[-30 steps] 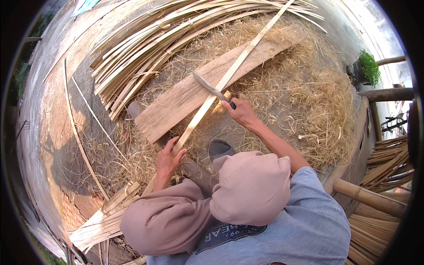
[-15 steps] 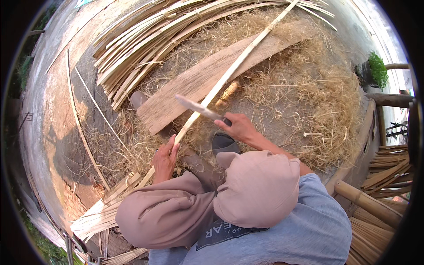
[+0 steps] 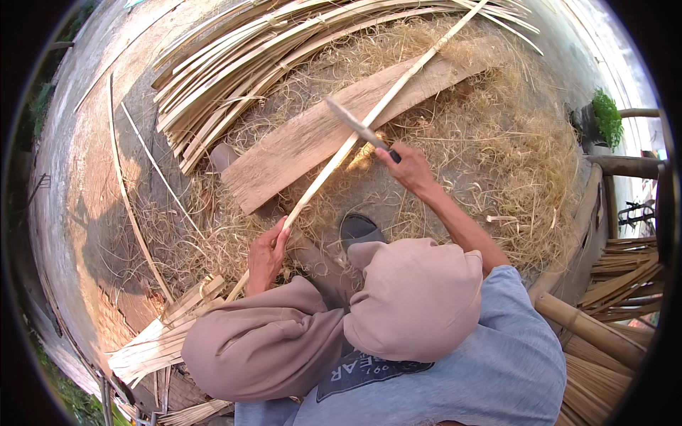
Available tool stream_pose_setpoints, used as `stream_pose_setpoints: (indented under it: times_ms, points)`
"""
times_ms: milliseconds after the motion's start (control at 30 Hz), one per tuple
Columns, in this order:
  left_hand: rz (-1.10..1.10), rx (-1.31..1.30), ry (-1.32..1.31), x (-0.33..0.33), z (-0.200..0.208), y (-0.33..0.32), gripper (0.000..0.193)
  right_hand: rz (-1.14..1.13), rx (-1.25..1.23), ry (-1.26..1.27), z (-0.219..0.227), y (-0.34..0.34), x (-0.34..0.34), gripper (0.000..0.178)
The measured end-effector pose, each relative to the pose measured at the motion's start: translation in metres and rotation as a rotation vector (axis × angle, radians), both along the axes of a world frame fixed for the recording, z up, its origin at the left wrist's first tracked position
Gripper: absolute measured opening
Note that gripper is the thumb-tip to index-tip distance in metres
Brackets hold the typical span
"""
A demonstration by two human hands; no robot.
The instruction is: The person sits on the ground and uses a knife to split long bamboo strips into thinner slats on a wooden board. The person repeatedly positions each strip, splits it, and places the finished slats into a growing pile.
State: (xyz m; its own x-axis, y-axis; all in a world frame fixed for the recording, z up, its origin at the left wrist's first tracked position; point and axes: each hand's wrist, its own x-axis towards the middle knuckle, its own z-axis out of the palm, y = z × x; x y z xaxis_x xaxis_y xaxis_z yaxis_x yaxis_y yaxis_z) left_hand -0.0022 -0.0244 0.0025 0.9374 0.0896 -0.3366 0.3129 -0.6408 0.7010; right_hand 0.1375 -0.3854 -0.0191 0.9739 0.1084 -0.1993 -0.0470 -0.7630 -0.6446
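My left hand (image 3: pixel 266 253) is closed round the near part of a long, pale bamboo strip (image 3: pixel 329 167). The strip slants away from me to the upper right, crossing a wide wooden board (image 3: pixel 298 150) that lies on the ground. In my right hand (image 3: pixel 410 169) is the dark handle of a knife (image 3: pixel 359 128). Its blade lies across the strip above the board, pointing to the upper left. My right arm is stretched forward.
Curly shavings (image 3: pixel 490 156) cover much of the ground. A large bundle of bamboo strips (image 3: pixel 234 78) lies at the far left, with another pile (image 3: pixel 160 341) near my left knee. A bamboo pole (image 3: pixel 590 328) and more strips (image 3: pixel 625 273) are at the right. My shoe (image 3: pixel 359 228) shows below the board.
My right hand has moved forward and to the right, carrying the knife farther along the strip. My left hand keeps its grip at nearly the same place.
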Motion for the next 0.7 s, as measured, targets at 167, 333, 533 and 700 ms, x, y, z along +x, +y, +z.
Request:
stream_pose_setpoints:
  times_ms: [167, 333, 533, 700]
  points:
    - [0.003, -0.026, -0.004, -0.012, -0.006, 0.016, 0.035, 0.226, -0.016, -0.242, -0.032, 0.032, -0.071, 0.056]
    - [-0.041, 0.085, 0.044, 0.012, 0.016, 0.001, 0.038, -0.532, -0.115, -0.225, -0.015, -0.139, 0.073, 0.069]
    - [-0.09, 0.239, -0.05, 0.014, -0.006, 0.019, 0.045, 0.192, -0.012, 0.117, 0.02, 0.041, -0.026, 0.056]
    - [-0.05, 0.292, 0.005, 0.005, -0.011, 0.027, 0.041, 0.227, -0.088, -0.119, -0.017, 0.034, -0.027, 0.053]
